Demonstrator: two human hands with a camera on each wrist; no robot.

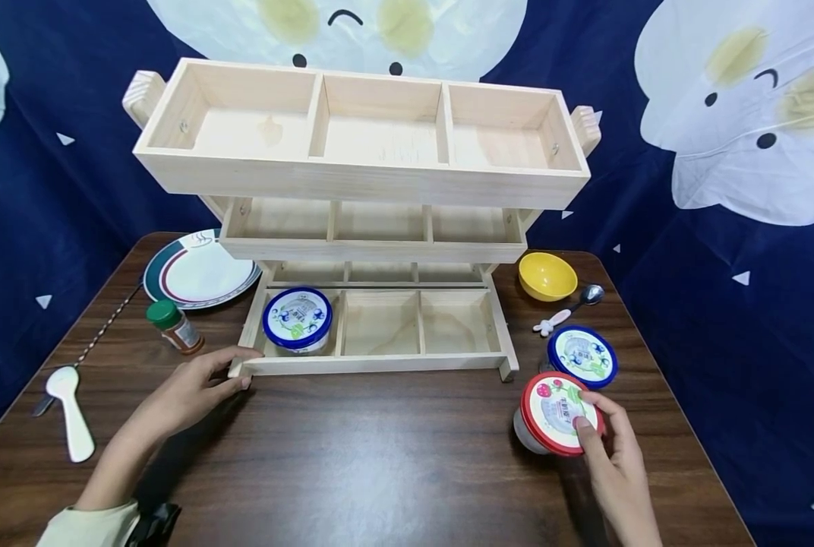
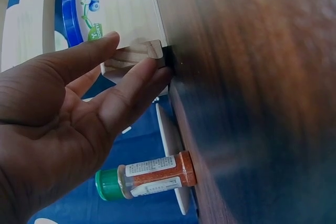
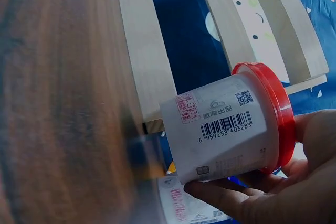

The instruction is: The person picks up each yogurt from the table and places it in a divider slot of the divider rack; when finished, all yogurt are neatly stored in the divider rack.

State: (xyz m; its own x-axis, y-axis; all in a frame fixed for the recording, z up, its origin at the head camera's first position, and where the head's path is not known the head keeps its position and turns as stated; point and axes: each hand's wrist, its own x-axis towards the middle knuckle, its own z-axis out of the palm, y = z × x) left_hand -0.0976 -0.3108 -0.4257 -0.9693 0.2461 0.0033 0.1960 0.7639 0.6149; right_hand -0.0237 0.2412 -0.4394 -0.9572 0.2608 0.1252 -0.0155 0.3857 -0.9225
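Red-lidded tub [image 1: 559, 414]: pointing lid-up, its long axis running roughly upright.
Tub's place: overlapping a blue-lidded tub [image 1: 585, 355] from the front, to the right of the wooden tiered organizer [image 1: 373, 367].
Right wrist view: showing the tub's barcode [image 3: 226, 126], which the head view is hiding.
Right hand [image 1: 619, 460]: grasping the red-lidded tub, fingers partly bent.
Left hand [image 1: 188, 391]: pinching the organizer's front left corner between thumb and fingers.
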